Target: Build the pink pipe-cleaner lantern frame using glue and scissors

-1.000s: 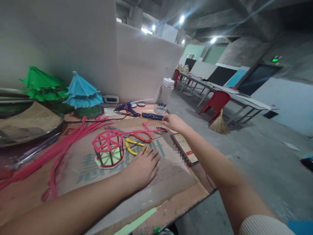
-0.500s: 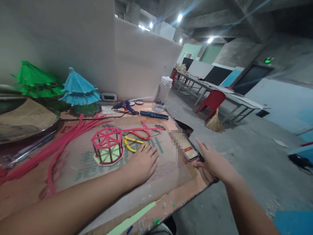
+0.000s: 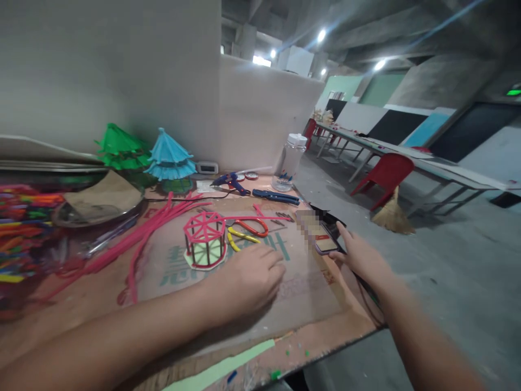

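My left hand (image 3: 254, 277) lies palm down on a clear sheet over printed cardboard (image 3: 301, 304), fingers loosely bent, holding nothing visible. Just beyond its fingertips lies a cutting tool with orange and yellow handles (image 3: 244, 236). Left of that stands a small eight-sided frame (image 3: 205, 239) with a pink spoked top, dark posts and a pale green base. At the table's right edge, my right hand (image 3: 360, 258) grips the near end of a phone (image 3: 328, 244), thumb on its corner. The phone's screen is lit and partly pixelated.
Pink strips (image 3: 118, 247) spread leftward. Behind are a glue gun (image 3: 230, 182), blue-handled pliers (image 3: 274, 195), a clear bottle (image 3: 290, 163), and blue (image 3: 169, 157) and green (image 3: 122, 146) layered roofs. Bundled colourful sticks (image 3: 28, 233) lie far left. A red chair (image 3: 386, 176) stands beyond.
The view has swung left, bringing the colourful bundles into sight. My right hand has shifted the phone slightly away from me along the table edge. My left hand's fingers have drawn in from the yellow handle.
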The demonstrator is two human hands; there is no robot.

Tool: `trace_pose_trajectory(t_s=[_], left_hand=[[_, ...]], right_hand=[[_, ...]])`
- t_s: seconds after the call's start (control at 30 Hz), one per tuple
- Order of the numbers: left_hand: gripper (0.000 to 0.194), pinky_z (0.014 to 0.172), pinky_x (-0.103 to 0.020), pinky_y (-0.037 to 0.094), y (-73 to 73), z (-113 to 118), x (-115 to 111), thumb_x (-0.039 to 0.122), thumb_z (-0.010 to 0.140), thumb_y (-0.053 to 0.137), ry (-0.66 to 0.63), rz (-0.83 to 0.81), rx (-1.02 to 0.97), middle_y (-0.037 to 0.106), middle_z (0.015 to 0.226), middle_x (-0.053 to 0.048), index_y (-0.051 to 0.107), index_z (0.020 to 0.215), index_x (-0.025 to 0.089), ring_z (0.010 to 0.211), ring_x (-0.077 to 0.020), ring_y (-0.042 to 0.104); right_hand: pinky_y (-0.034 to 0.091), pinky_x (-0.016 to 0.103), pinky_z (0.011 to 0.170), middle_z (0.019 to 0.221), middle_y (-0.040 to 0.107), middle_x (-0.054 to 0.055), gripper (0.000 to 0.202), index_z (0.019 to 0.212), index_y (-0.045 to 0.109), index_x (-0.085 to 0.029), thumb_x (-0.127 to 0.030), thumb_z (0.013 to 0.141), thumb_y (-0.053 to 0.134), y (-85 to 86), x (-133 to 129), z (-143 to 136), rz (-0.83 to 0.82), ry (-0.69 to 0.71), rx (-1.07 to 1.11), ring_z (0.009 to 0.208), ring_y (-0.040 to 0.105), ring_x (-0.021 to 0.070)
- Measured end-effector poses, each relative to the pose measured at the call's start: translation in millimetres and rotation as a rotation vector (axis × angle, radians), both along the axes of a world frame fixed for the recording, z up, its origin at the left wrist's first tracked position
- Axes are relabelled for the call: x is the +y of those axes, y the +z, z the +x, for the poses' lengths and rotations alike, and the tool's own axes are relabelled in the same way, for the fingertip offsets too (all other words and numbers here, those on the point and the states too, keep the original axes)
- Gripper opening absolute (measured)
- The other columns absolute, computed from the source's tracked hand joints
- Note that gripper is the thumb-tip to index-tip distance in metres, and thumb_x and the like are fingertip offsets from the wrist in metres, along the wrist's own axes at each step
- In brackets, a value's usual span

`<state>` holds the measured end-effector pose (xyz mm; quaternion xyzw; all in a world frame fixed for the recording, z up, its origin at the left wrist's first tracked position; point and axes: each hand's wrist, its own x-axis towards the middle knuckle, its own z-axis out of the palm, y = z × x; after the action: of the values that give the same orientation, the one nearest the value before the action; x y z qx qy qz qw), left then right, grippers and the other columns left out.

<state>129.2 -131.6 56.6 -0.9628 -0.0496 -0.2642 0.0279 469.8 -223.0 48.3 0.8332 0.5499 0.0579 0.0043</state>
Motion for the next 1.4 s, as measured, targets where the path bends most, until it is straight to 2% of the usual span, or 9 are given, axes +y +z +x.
trace_pose_trajectory(t_s=[0.1, 0.23, 0.3, 0.47, 0.63, 0.93, 1.03, 1.23, 1.4], left_hand=[[0.029, 0.078, -0.035, 0.051, 47.6, -32.5, 7.3, 0.023, 0.103, 0.047, 0.039, -0.103, -0.062, 0.073, 0.092, -0.008, 0.068, 0.086, 0.017, 0.087, -0.0213, 0.067], [0.031, 0.082, -0.036, 0.049, 91.8, -77.5, 39.0, 0.035, 0.105, 0.047, 0.362, -0.180, -0.177, 0.074, 0.094, -0.008, 0.069, 0.092, 0.017, 0.091, -0.0233, 0.067], [0.031, 0.079, -0.036, 0.048, 97.2, -93.7, 58.2, 0.041, 0.103, 0.050, 0.518, -0.296, -0.178, 0.074, 0.099, -0.008, 0.070, 0.100, 0.018, 0.093, -0.0240, 0.067], [0.037, 0.089, -0.037, 0.050, 78.3, -113.9, 90.8, 0.048, 0.101, 0.051, 0.540, -0.450, -0.099, 0.074, 0.113, -0.008, 0.072, 0.110, 0.019, 0.104, -0.0253, 0.067], [0.035, 0.088, -0.039, 0.049, 64.1, -118.7, 98.4, 0.045, 0.100, 0.051, 0.536, -0.429, -0.045, 0.075, 0.099, -0.007, 0.077, 0.102, 0.022, 0.098, -0.0252, 0.066], [0.043, 0.085, -0.038, 0.047, 56.0, -103.7, 101.6, 0.050, 0.104, 0.046, 0.466, -0.291, 0.060, 0.076, 0.101, -0.008, 0.078, 0.107, 0.022, 0.097, -0.0251, 0.065], [0.039, 0.085, -0.039, 0.046, 58.0, -99.0, 104.3, 0.044, 0.105, 0.047, 0.465, -0.226, 0.094, 0.076, 0.102, -0.008, 0.079, 0.106, 0.021, 0.098, -0.0265, 0.064], [0.029, 0.086, -0.037, 0.046, 57.8, -107.3, 113.6, 0.030, 0.103, 0.050, 0.457, -0.257, 0.080, 0.075, 0.103, -0.007, 0.077, 0.106, 0.022, 0.098, -0.0245, 0.064], [0.031, 0.087, -0.037, 0.047, 59.2, -107.4, 113.5, 0.036, 0.104, 0.051, 0.447, -0.272, 0.064, 0.075, 0.101, -0.007, 0.077, 0.105, 0.021, 0.098, -0.0248, 0.065]], right_hand=[[0.056, 0.046, 0.092, 0.135, 0.068, 0.019, 0.056, 0.145, 0.057, -0.015, -0.043, 0.097, 0.054, 26.4, 15.0, -23.7, 0.144, 0.194, 0.049, 0.117, 0.068, 0.0362], [0.055, 0.043, 0.091, 0.127, 0.074, 0.010, 0.043, 0.128, 0.069, -0.023, -0.050, 0.101, 0.050, 82.1, 39.7, -83.4, 0.255, 0.446, 0.159, 0.112, 0.071, 0.0309], [0.055, 0.040, 0.087, 0.123, 0.076, 0.010, 0.038, 0.124, 0.071, -0.023, -0.045, 0.101, 0.050, 108.8, 55.5, -120.2, 0.291, 0.557, 0.166, 0.107, 0.072, 0.0294], [0.049, 0.031, 0.077, 0.109, 0.079, 0.005, 0.026, 0.118, 0.073, -0.025, -0.037, 0.100, 0.059, 141.9, 102.0, -191.0, 0.195, 0.784, 0.195, 0.094, 0.073, 0.0233], [0.048, 0.031, 0.077, 0.108, 0.079, 0.007, 0.029, 0.118, 0.074, -0.023, -0.041, 0.101, 0.058, 133.8, 137.9, -193.5, 0.213, 0.737, 0.271, 0.092, 0.071, 0.0234], [0.051, 0.034, 0.082, 0.104, 0.079, 0.010, 0.032, 0.110, 0.078, -0.017, -0.039, 0.096, 0.058, 97.0, 191.2, -109.5, 0.235, 0.480, 0.513, 0.092, 0.071, 0.0246], [0.053, 0.035, 0.088, 0.114, 0.078, 0.010, 0.034, 0.118, 0.074, -0.017, -0.038, 0.096, 0.058, 78.1, 202.0, -113.1, 0.192, 0.513, 0.609, 0.102, 0.072, 0.0264], [0.046, 0.042, 0.109, 0.151, 0.058, 0.018, 0.063, 0.151, 0.050, -0.016, -0.031, 0.092, 0.066, 48.0, 226.2, -138.8, 0.044, 0.587, 0.425, 0.131, 0.060, 0.0322], [0.048, 0.042, 0.104, 0.146, 0.061, 0.022, 0.065, 0.146, 0.053, -0.011, -0.037, 0.089, 0.071, 40.0, 281.7, -147.7, 0.004, 0.496, 0.419, 0.127, 0.062, 0.0357]])
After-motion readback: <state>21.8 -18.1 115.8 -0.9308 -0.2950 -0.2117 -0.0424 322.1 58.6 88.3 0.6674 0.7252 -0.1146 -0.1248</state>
